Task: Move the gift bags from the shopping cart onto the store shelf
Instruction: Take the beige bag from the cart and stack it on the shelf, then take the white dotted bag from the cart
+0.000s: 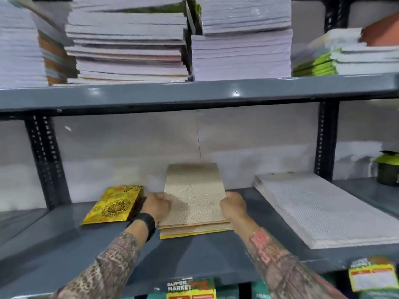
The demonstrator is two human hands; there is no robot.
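Note:
A stack of flat beige patterned gift bags [194, 197] lies on the grey shelf [194, 255], with a yellow one at the bottom of the stack. My left hand [156, 205] grips the stack's left edge and my right hand [234, 205] grips its right edge. To the left lies a flat gold gift bag [114, 207] with a black mandala print, touching the shelf. The shopping cart is out of view.
A thick white textured stack [306, 208] lies on the shelf to the right. A dark and green container [387, 169] stands at far right. Piles of notebooks [129, 39] fill the upper shelf [194, 93]. Price tags [191, 288] hang on the shelf's front edge.

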